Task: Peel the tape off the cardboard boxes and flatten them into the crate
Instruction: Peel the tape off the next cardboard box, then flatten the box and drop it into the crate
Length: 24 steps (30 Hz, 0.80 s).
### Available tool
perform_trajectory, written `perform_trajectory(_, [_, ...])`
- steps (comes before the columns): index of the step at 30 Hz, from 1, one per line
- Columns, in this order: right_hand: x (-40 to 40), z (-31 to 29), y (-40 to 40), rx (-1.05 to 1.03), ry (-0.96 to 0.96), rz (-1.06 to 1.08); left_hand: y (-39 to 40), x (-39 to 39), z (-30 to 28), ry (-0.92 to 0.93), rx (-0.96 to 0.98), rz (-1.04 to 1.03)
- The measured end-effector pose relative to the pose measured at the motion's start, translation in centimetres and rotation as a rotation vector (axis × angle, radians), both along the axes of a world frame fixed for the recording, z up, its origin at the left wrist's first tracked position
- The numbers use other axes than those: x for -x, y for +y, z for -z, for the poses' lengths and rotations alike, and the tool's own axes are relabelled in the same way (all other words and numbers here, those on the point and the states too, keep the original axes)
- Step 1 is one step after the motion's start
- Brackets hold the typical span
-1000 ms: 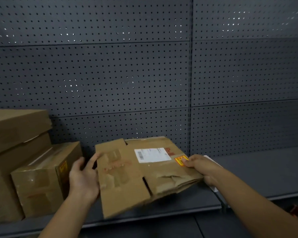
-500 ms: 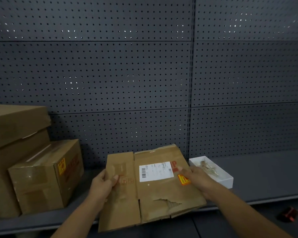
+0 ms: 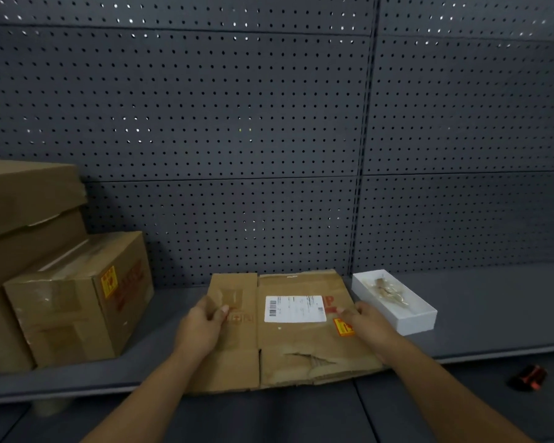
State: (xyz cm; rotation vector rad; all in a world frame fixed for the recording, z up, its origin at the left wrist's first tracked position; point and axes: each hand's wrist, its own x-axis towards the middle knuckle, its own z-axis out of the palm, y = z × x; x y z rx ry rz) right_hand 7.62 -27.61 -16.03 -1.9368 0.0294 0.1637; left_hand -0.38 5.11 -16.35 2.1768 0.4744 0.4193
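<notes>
A flattened cardboard box with a white shipping label and an orange sticker lies on the grey shelf, its front edge hanging over the shelf lip. My left hand grips its left flap, thumb on top. My right hand holds its right side by the orange sticker. A taped, closed cardboard box with an orange sticker stands at the left. Behind it stands a stack of larger boxes. No crate is in view.
A shallow white tray holding crumpled clear tape sits just right of the flattened box. A grey pegboard wall backs the shelf. A dark red-and-black object lies below the shelf at the right.
The flattened box went from tilted and lifted to lying flat on the shelf. Both hands came down with it, and the white tray came into view.
</notes>
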Motion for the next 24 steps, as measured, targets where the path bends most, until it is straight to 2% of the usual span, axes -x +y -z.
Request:
perform_trajectory(5, [0.9,-0.6,-0.2,-0.032,0.018,-0.005,-0.3,0.6,-0.6,-0.007,0.201,-0.009])
perform_trajectory(9, [3.1,-1.8,-0.9,-0.183,-0.021,0.003,-1.5,2.3,-1.7,-0.148,0.328,0.014])
perform_trajectory(17, [10.1,-4.5,-3.9,-0.375,-0.148,0.026,-4.1,4.5,-3.9,-0.313,0.300,0.143])
perform_trajectory(24, [14.7,-5.5,-11.2,-0.302,-0.232,0.226,-10.6,3.5,-5.3,-0.347,0.289,0.292])
